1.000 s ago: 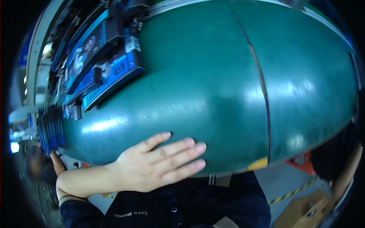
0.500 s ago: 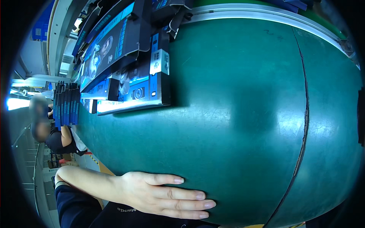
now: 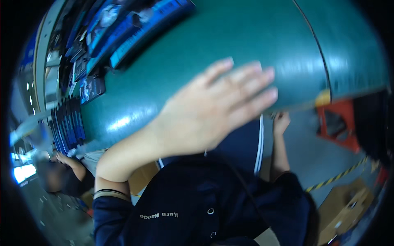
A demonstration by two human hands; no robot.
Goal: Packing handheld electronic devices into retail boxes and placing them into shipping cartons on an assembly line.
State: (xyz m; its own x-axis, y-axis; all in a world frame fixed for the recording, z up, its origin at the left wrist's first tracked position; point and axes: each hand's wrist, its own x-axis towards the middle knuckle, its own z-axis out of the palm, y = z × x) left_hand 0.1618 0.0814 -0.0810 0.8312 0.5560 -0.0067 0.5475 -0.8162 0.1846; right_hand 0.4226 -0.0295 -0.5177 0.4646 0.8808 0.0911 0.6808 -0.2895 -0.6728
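Note:
My left hand (image 3: 213, 106) is raised over the near part of the green table (image 3: 230, 37). Its fingers are stretched out and a little apart, blurred by motion, and nothing is in them. Whether the palm touches the tabletop cannot be told. My right hand (image 3: 281, 122) hangs just off the table's near edge, its fingers curled closed; what they hold, if anything, does not show. Blue and black printed boxes (image 3: 154, 26) lie stacked at the table's far left, apart from both hands.
A row of upright dark blue boxes (image 3: 67, 125) stands at the left edge, near another person (image 3: 67, 176). An orange-red frame (image 3: 338, 123) is off the table at right. An open cardboard box (image 3: 347, 211) sits on the floor by a yellow-black stripe. A dark seam crosses the table's right part.
My view has swung down toward my body. My left hand has lifted and moved right and away from me over the table. My right hand has come into view beside the table edge.

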